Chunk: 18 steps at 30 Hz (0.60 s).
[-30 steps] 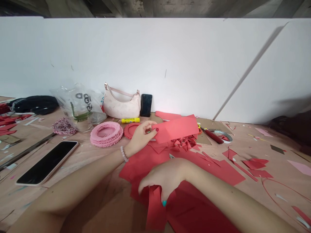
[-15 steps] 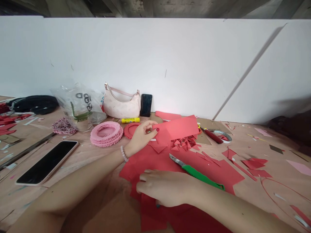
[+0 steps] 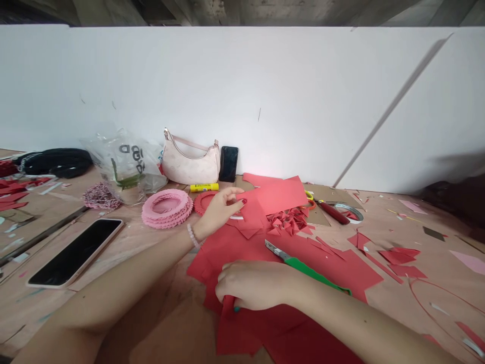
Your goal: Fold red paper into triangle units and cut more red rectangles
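Pinched between thumb and fingers of my left hand is a red paper piece, raised above the pile of small red scraps. Closer to me, my right hand is closed on a red paper sheet, whose edge lifts by the thumb. Under both hands lie larger red sheets, overlapping. A green utility knife with its blade out rests on them, just beyond my right hand and partly behind the wrist.
Pink scalloped paper rings, a glue stick and a phone lie on the left. A handbag, a plastic bag and another phone stand by the white wall. Tape and scraps lie right.
My right hand has risen slightly, lifting the near red sheet's edge. The paper in my left hand has shifted slightly left and tilted.
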Motion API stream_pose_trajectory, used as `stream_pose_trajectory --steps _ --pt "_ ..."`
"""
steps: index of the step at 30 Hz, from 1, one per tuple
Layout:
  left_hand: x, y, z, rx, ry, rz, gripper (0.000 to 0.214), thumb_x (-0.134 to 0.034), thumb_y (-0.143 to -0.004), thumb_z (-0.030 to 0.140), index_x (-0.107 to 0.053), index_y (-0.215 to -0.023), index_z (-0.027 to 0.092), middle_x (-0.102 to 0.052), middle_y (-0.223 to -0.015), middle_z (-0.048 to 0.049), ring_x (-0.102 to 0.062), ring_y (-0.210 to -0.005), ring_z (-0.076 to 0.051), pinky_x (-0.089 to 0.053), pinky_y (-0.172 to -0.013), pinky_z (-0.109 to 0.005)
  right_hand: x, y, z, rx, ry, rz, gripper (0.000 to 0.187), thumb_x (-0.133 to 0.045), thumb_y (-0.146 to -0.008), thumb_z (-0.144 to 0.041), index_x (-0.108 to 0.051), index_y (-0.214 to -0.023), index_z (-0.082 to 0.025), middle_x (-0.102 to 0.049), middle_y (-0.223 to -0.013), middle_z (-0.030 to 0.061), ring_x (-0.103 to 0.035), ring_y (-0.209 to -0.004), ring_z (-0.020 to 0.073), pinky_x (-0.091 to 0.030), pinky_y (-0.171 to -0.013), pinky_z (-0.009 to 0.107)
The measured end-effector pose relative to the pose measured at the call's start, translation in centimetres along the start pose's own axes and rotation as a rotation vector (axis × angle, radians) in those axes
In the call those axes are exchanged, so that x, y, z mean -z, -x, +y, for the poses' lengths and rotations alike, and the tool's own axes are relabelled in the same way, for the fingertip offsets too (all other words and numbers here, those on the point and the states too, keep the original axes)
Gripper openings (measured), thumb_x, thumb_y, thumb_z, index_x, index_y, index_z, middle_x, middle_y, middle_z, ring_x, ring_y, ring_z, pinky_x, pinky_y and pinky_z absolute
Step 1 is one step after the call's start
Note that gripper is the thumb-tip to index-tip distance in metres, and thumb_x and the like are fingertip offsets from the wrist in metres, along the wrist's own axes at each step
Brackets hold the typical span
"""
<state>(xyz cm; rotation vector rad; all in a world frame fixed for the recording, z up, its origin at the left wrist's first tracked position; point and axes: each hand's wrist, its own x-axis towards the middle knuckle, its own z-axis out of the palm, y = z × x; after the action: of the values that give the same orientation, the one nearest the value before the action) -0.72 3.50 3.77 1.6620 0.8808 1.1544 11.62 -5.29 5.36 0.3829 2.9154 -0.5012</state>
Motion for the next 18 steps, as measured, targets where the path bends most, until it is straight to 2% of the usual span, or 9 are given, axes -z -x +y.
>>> stream_pose_trajectory --steps 2,3,5,8,11,15,18 --pt "0.5 -0.3 -1.0 0.023 -0.121 -0.121 0.025 -0.054 -0.077 0.030 -0.055 -0.097 0.014 -0.060 -0.077 -0.0030 -0.057 -0.063 -0.012 -0.047 -0.057 -0.023 -0.1 0.1 -0.2 -0.058 -0.037 -0.016 0.023 -0.050 -0.069 -0.001 -0.059 -0.081 -0.018 -0.062 -0.077 0.0003 -0.052 -0.069 0.0136 -0.031 -0.048 0.021" --pt "0.7 -0.4 -1.6 0.026 -0.165 -0.160 0.020 -0.055 -0.076 0.030 -0.059 -0.086 0.013 -0.061 -0.075 -0.0035 -0.057 -0.063 -0.013 -0.047 -0.057 -0.024 -0.1 0.1 -0.2 -0.072 -0.033 -0.025 0.024 -0.050 -0.068 -0.001 -0.059 -0.082 -0.018 -0.062 -0.076 0.0002 -0.052 -0.068 0.0137 -0.030 -0.047 0.021" --pt "1.2 -0.6 -2.7 0.018 -0.230 -0.168 0.016 -0.058 -0.073 0.029 -0.060 -0.075 0.014 -0.062 -0.072 -0.0044 -0.058 -0.065 -0.015 -0.046 -0.059 -0.026 -0.2 0.1 -0.2 -0.053 0.018 -0.027 0.023 -0.050 -0.067 0.000 -0.059 -0.077 -0.018 -0.061 -0.073 0.0008 -0.051 -0.067 0.0144 -0.031 -0.050 0.022" --pt "1.8 -0.8 -4.1 -0.020 -0.318 -0.175 0.014 -0.062 -0.066 0.024 -0.063 -0.077 0.016 -0.065 -0.083 -0.0057 -0.059 -0.076 -0.019 -0.046 -0.071 -0.029 -0.4 0.1 0.1 0.023 0.127 0.021 0.018 -0.051 -0.066 0.000 -0.058 -0.067 -0.017 -0.059 -0.071 0.0022 -0.050 -0.068 0.0153 -0.034 -0.057 0.023" --pt "1.9 -0.8 -4.8 -0.055 -0.373 -0.235 0.012 -0.062 -0.065 0.021 -0.064 -0.077 0.018 -0.066 -0.090 -0.0052 -0.058 -0.083 -0.020 -0.043 -0.077 -0.029 -0.6 0.1 0.3 0.054 0.142 0.062 0.018 -0.051 -0.066 0.000 -0.058 -0.066 -0.016 -0.059 -0.071 0.0019 -0.050 -0.069 0.0148 -0.036 -0.061 0.024" --pt "1.8 -0.5 -4.7 -0.096 -0.399 -0.303 0.006 -0.060 -0.066 0.019 -0.063 -0.071 0.019 -0.066 -0.084 -0.0029 -0.056 -0.081 -0.019 -0.040 -0.078 -0.028 -0.5 0.2 0.0 0.036 0.040 0.057 0.022 -0.050 -0.069 0.002 -0.059 -0.071 -0.017 -0.062 -0.071 0.0001 -0.052 -0.070 0.0137 -0.037 -0.066 0.023" --pt "1.7 -0.4 -4.4 -0.096 -0.374 -0.291 0.005 -0.060 -0.066 0.016 -0.062 -0.070 0.018 -0.064 -0.080 -0.0018 -0.054 -0.079 -0.018 -0.038 -0.077 -0.027 0.2 0.1 -0.2 0.066 -0.179 0.085 0.014 -0.054 -0.074 -0.005 -0.060 -0.075 -0.017 -0.063 -0.078 0.0006 -0.054 -0.076 0.0137 -0.039 -0.067 0.022"
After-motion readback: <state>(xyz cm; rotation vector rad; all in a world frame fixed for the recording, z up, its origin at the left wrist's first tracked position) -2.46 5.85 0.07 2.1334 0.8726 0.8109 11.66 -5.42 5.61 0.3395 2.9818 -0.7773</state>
